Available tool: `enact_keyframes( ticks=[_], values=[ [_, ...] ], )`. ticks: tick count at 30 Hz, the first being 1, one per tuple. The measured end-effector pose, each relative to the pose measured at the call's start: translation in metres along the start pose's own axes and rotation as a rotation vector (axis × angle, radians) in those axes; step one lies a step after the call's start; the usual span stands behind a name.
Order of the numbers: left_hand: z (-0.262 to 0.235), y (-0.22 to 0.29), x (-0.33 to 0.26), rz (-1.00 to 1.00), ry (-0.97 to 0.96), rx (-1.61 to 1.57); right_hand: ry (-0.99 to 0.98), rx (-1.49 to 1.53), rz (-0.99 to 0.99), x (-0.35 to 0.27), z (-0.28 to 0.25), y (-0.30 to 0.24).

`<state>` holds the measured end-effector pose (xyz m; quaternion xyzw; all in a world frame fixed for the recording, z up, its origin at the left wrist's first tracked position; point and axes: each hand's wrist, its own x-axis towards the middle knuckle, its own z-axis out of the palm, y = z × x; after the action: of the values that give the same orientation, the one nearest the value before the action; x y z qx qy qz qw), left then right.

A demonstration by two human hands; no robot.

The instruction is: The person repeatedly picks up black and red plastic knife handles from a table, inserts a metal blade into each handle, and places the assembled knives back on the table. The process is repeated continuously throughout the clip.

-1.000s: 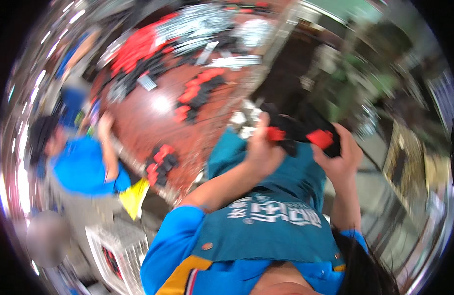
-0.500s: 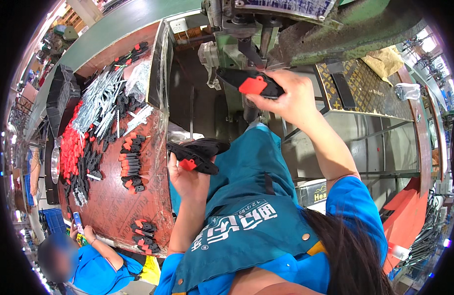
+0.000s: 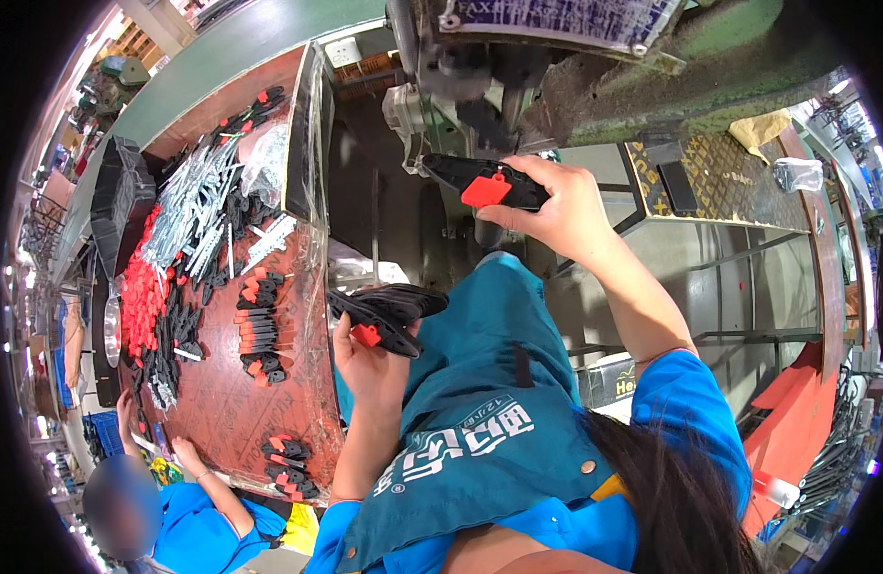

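My right hand [image 3: 568, 209] pinches a long black plastic part with a red tab [image 3: 451, 175] between thumb and fingers. That part is held level in front of the machine's upright tool [image 3: 487, 124], just below it in the picture; whether they touch I cannot tell. Lower and to the left, my left hand [image 3: 373, 371] is closed round a small stack of similar black parts [image 3: 392, 311], the nearest showing a red tab. Some of its fingers are hidden behind the stack.
To the left, a red-brown table [image 3: 212, 402] bears loose metal bars [image 3: 188, 225], red pieces [image 3: 143, 297] and rows of black-and-red parts [image 3: 258, 325]. A person in blue [image 3: 198, 526] is at its near end. A patterned board [image 3: 728, 187] lies right of the green machine [image 3: 671, 96].
The view has shifted slightly, and the machine head looks lower and larger. Both hands keep their parts in nearly the same places. The other person's arm has moved to the table's edge.
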<state>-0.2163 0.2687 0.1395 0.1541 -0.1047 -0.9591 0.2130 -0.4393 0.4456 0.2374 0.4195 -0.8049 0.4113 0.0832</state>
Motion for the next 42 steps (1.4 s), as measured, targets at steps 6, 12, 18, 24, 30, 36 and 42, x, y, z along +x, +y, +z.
enact_keyframes(
  ticks=[6, 12, 18, 24, 30, 36, 42],
  values=[
    [0.004, 0.008, 0.0, -0.025, 0.009, -0.001, -0.005, -0.012, 0.014, 0.001, -0.002, 0.002],
    [0.022, 0.005, 0.006, -0.132, 0.033, 0.008, -0.015, -0.131, -0.002, 0.006, -0.006, 0.0],
    [0.067, -0.02, 0.018, -0.25, -0.218, -0.078, 0.123, -0.255, -0.172, 0.008, -0.015, -0.014],
    [0.061, -0.029, 0.022, -0.304, -0.364, -0.114, -0.264, -0.219, -0.315, -0.044, 0.003, -0.034],
    [0.042, -0.028, 0.025, -0.059, -0.265, 0.014, -0.27, -0.031, -0.234, -0.048, 0.004, -0.041],
    [0.031, -0.03, 0.012, -0.152, -0.274, -0.013, 0.016, -0.301, -0.437, -0.059, 0.067, -0.061],
    [0.032, -0.037, 0.008, -0.057, -0.21, -0.045, 0.017, -0.167, -0.411, -0.051, 0.062, -0.059]
  ],
)
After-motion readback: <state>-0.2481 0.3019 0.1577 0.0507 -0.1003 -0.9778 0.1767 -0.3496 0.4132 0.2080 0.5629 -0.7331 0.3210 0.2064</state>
